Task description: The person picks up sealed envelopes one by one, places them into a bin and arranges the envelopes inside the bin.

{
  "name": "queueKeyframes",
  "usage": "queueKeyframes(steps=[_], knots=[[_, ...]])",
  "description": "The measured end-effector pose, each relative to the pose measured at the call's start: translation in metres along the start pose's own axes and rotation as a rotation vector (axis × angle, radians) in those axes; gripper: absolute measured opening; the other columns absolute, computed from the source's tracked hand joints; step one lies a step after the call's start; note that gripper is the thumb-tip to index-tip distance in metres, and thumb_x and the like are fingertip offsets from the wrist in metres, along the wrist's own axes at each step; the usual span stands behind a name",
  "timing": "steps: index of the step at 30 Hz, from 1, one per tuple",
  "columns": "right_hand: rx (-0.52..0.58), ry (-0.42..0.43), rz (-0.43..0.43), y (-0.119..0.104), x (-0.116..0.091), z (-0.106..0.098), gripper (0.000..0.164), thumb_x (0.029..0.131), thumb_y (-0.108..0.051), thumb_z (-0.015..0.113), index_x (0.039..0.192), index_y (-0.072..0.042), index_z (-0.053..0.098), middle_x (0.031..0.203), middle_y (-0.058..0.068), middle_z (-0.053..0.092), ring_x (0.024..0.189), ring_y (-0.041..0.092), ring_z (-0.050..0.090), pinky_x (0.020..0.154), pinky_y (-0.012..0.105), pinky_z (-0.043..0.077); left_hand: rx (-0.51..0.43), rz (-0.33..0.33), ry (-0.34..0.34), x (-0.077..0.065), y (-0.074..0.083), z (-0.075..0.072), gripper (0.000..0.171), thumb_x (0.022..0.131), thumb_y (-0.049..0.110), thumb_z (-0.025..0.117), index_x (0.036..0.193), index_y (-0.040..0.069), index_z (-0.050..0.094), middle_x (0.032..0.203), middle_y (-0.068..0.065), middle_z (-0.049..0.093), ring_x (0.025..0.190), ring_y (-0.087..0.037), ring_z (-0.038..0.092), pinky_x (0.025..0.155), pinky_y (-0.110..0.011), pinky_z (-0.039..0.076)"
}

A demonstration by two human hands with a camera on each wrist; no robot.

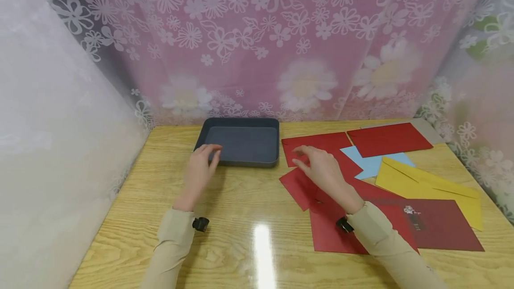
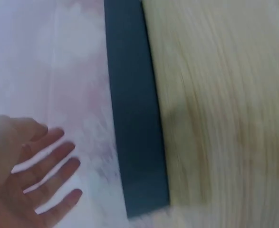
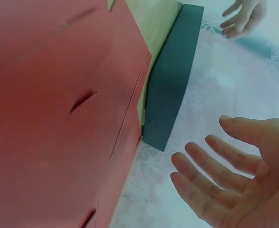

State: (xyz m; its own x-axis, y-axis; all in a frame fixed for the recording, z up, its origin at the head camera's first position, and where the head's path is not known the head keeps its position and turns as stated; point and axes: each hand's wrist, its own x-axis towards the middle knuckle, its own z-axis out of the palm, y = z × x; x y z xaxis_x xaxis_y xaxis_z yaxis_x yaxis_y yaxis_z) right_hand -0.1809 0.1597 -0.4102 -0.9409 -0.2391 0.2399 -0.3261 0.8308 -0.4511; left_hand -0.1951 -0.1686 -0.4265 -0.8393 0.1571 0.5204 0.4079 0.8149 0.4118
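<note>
A dark grey rectangular tray [image 1: 243,144] lies at the back of the wooden table with nothing in it. Near its front left corner hovers my left hand [image 1: 199,166], fingers loosely bent and holding nothing. In the left wrist view the left hand [image 2: 39,173] appears apart from the tray's side [image 2: 135,109]. My right hand [image 1: 323,171] is above the overlapping red envelopes [image 1: 317,139], right of the tray. Seen from the right wrist, the right hand [image 3: 229,175] has spread, relaxed fingers and an unfilled palm; red envelopes [image 3: 49,128] lie below.
Toward the right lie another red envelope [image 1: 389,139], a light blue one [image 1: 369,164], a yellow one [image 1: 429,186] and a maroon one [image 1: 445,224]. A grey flat piece [image 1: 427,130] shows at the back right. A flowered curtain [image 1: 257,57] hangs behind the table.
</note>
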Motion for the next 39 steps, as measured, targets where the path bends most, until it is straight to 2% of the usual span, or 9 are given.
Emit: queueKeyframes(steps=[5, 9, 11, 12, 15, 18, 21, 31, 39], knots=[[0.054, -0.118, 0.104, -0.001, 0.023, 0.013, 0.051, 0.094, -0.028, 0.073, 0.139, -0.009, 0.059, 0.127, 0.013, 0.067, 0.062, 0.016, 0.057, 0.052, 0.03, 0.043, 0.025, -0.259, -0.14, 0.003, -0.029, -0.008, 0.047, 0.103, 0.023, 0.059, 0.143, -0.002, 0.05, 0.133, -0.029, 0.053, 0.109, -0.043, 0.06, 0.086, -0.053, 0.052], [0.071, -0.181, 0.139, -0.005, 0.034, 0.026, 0.06, 0.096, -0.032, 0.07, 0.147, -0.007, 0.051, 0.098, 0.009, 0.072, 0.051, 0.014, 0.046, 0.05, 0.029, 0.037, 0.056, -0.363, -0.24, 0.002, -0.045, -0.009, 0.059, 0.106, 0.026, 0.053, 0.152, -0.005, 0.034, 0.145, -0.034, 0.04, 0.127, -0.05, 0.048, 0.1, -0.058, 0.045], [0.079, -0.204, 0.143, -0.007, 0.038, 0.032, 0.064, 0.096, -0.035, 0.07, 0.149, -0.006, 0.048, 0.077, 0.005, 0.065, 0.046, 0.013, 0.038, 0.049, 0.028, 0.034, 0.077, -0.38, -0.274, 0.001, -0.05, -0.009, 0.06, 0.107, 0.025, 0.05, 0.154, -0.006, 0.03, 0.146, -0.037, 0.038, 0.13, -0.052, 0.046, 0.101, -0.06, 0.043], [0.082, -0.213, 0.138, -0.008, 0.04, 0.035, 0.066, 0.096, -0.035, 0.07, 0.15, -0.005, 0.047, 0.07, 0.004, 0.06, 0.044, 0.012, 0.035, 0.048, 0.027, 0.032, 0.088, -0.383, -0.289, 0.001, -0.052, -0.008, 0.06, 0.108, 0.025, 0.049, 0.154, -0.007, 0.029, 0.146, -0.037, 0.039, 0.128, -0.052, 0.047, 0.101, -0.06, 0.043], [0.106, -0.231, 0.133, -0.01, 0.044, 0.043, 0.069, 0.096, -0.035, 0.069, 0.152, -0.003, 0.044, 0.076, 0.006, 0.065, 0.044, 0.012, 0.035, 0.048, 0.025, 0.03, 0.108, -0.394, -0.336, 0.0, -0.056, -0.006, 0.059, 0.108, 0.023, 0.046, 0.155, -0.008, 0.027, 0.146, -0.038, 0.041, 0.126, -0.052, 0.051, 0.098, -0.06, 0.046], [0.13, -0.24, 0.128, -0.012, 0.045, 0.047, 0.072, 0.096, -0.033, 0.069, 0.153, 0.0, 0.04, 0.104, 0.013, 0.074, 0.043, 0.014, 0.045, 0.046, 0.025, 0.029, 0.116, -0.392, -0.36, -0.001, -0.058, -0.004, 0.059, 0.109, 0.023, 0.045, 0.154, -0.009, 0.028, 0.148, -0.037, 0.041, 0.124, -0.052, 0.053, 0.097, -0.06, 0.047], [0.139, -0.238, 0.128, -0.013, 0.046, 0.049, 0.073, 0.097, -0.032, 0.069, 0.154, 0.001, 0.038, 0.122, 0.018, 0.071, 0.041, 0.016, 0.049, 0.045, 0.024, 0.027, 0.109, -0.38, -0.356, -0.001, -0.059, -0.003, 0.057, 0.109, 0.023, 0.045, 0.153, -0.01, 0.03, 0.148, -0.036, 0.042, 0.127, -0.052, 0.052, 0.099, -0.059, 0.046], [0.107, -0.203, 0.087, -0.013, 0.043, 0.05, 0.071, 0.095, -0.029, 0.071, 0.152, 0.001, 0.041, 0.118, 0.019, 0.072, 0.038, 0.01, 0.027, 0.044, 0.023, 0.022, 0.103, -0.354, -0.339, -0.001, -0.057, -0.003, 0.055, 0.108, 0.02, 0.047, 0.15, -0.013, 0.034, 0.144, -0.039, 0.044, 0.128, -0.053, 0.05, 0.101, -0.06, 0.045], [0.079, -0.199, 0.078, -0.011, 0.037, 0.046, 0.07, 0.093, -0.03, 0.074, 0.149, 0.001, 0.046, 0.11, 0.016, 0.075, 0.039, 0.01, 0.028, 0.044, 0.023, 0.022, 0.107, -0.337, -0.364, -0.008, -0.049, -0.007, 0.056, 0.107, 0.017, 0.048, 0.15, -0.016, 0.031, 0.138, -0.041, 0.047, 0.123, -0.054, 0.053, 0.099, -0.059, 0.046]])
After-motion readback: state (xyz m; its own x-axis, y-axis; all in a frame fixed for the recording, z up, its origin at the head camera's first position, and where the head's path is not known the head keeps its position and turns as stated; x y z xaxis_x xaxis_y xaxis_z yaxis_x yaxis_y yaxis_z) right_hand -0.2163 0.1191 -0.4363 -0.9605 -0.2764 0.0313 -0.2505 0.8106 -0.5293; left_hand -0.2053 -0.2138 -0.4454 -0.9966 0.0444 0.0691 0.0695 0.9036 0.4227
